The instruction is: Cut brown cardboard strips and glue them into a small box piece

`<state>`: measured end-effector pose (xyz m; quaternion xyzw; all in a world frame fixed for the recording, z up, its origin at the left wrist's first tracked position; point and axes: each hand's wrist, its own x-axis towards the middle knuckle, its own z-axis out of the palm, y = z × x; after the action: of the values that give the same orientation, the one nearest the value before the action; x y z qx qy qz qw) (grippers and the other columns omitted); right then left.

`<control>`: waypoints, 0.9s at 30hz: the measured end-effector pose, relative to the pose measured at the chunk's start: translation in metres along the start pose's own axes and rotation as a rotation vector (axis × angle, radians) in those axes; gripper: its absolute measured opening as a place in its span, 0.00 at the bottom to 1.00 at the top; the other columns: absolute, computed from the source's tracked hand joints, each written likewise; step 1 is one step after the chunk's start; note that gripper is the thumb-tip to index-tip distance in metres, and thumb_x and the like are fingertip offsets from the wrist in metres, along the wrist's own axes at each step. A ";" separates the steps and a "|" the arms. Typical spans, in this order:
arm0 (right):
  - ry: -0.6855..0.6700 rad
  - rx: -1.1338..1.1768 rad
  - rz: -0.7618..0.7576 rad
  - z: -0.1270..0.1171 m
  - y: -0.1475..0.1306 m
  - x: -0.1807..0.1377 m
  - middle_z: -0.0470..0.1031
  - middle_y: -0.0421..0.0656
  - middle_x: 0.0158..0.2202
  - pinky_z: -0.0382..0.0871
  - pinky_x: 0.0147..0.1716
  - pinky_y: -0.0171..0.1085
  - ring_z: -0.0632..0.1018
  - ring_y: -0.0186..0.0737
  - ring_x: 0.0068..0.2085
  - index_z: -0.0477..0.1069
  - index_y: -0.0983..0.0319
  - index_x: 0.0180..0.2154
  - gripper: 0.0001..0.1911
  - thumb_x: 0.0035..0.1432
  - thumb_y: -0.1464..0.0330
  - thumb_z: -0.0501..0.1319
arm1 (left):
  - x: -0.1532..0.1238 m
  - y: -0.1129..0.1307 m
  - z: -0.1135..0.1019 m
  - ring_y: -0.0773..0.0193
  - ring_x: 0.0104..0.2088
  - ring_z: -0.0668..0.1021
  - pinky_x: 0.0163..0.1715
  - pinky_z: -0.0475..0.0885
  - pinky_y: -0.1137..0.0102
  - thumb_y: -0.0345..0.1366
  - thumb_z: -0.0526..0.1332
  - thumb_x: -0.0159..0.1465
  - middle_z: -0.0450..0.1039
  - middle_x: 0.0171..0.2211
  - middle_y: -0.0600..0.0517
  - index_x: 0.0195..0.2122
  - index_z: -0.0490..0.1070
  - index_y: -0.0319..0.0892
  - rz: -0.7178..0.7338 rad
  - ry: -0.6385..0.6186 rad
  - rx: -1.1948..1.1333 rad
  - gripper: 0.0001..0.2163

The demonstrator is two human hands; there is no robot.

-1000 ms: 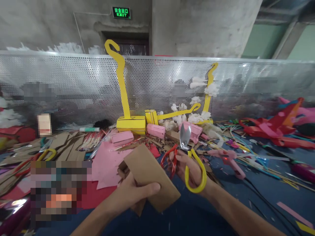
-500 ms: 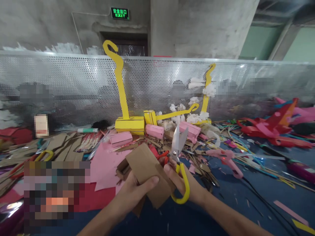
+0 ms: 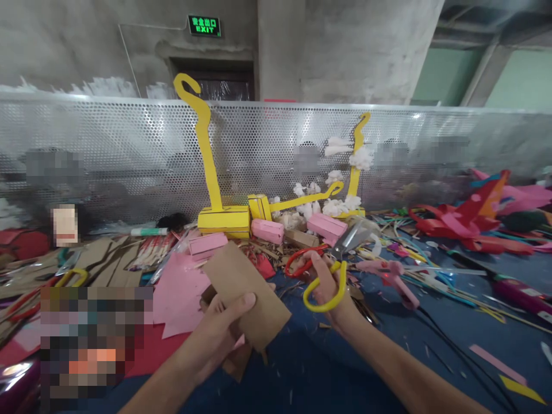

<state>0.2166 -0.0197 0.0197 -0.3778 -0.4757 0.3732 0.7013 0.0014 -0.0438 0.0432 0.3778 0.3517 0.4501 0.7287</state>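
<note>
My left hand [image 3: 224, 322] grips a flat rectangle of brown cardboard [image 3: 248, 282], its thumb lying across the front face. Behind and below that piece, more folded cardboard [image 3: 237, 363] shows in part. My right hand [image 3: 325, 287] holds scissors [image 3: 338, 253] with one yellow and one red handle loop. Their blades point up and to the right, away from the cardboard. A gap separates the two hands. Just beyond them lie pink paper-covered blocks [image 3: 326, 227] and a small brown cardboard block [image 3: 302, 237].
Yellow hooked cardboard shapes [image 3: 223, 219] stand at a perforated metal panel [image 3: 142, 155]. Pink paper [image 3: 176, 293] lies left. A pink glue gun [image 3: 399, 282] with a black cord rests right, among sticks and scraps. A red paper construction [image 3: 470, 218] sits farther right.
My right hand has moved right, carrying the scissors away from the cardboard and turning their blades rightward. My left hand has shifted slightly left and up with the cardboard.
</note>
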 end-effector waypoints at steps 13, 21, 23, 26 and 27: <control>-0.101 -0.102 -0.054 0.000 -0.004 -0.004 0.74 0.42 0.31 0.70 0.40 0.40 0.75 0.41 0.36 0.70 0.60 0.33 0.18 0.64 0.52 0.61 | 0.014 0.001 -0.008 0.47 0.56 0.77 0.58 0.70 0.56 0.35 0.73 0.54 0.80 0.50 0.42 0.61 0.69 0.40 0.136 -0.038 -0.081 0.32; -0.316 -0.125 0.063 0.005 -0.006 -0.013 0.69 0.38 0.25 0.66 0.27 0.36 0.70 0.35 0.26 0.70 0.61 0.32 0.17 0.58 0.54 0.67 | 0.001 0.003 -0.013 0.46 0.53 0.79 0.48 0.76 0.60 0.40 0.74 0.52 0.79 0.53 0.44 0.66 0.63 0.46 -0.008 -0.135 -0.004 0.40; -0.356 -0.116 0.085 0.007 -0.003 -0.016 0.68 0.38 0.24 0.65 0.26 0.36 0.70 0.35 0.25 0.71 0.61 0.32 0.17 0.59 0.54 0.66 | -0.002 0.001 -0.012 0.47 0.53 0.79 0.46 0.76 0.61 0.40 0.73 0.54 0.77 0.55 0.44 0.67 0.60 0.49 -0.023 -0.187 0.030 0.40; -0.402 -0.075 0.097 0.009 -0.002 -0.018 0.68 0.38 0.25 0.66 0.27 0.36 0.70 0.36 0.26 0.70 0.61 0.33 0.16 0.61 0.54 0.63 | -0.006 0.000 -0.010 0.48 0.48 0.81 0.43 0.76 0.62 0.41 0.73 0.54 0.78 0.54 0.43 0.68 0.60 0.49 -0.013 -0.240 0.064 0.40; -0.414 -0.059 0.100 0.009 -0.003 -0.019 0.68 0.38 0.25 0.66 0.27 0.36 0.70 0.36 0.26 0.70 0.60 0.33 0.16 0.62 0.54 0.63 | -0.006 -0.001 -0.009 0.50 0.45 0.82 0.42 0.76 0.63 0.41 0.73 0.54 0.79 0.52 0.43 0.67 0.61 0.49 -0.009 -0.251 0.076 0.40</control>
<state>0.2030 -0.0363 0.0171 -0.3363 -0.6010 0.4631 0.5579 -0.0080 -0.0478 0.0393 0.4567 0.2765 0.3823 0.7542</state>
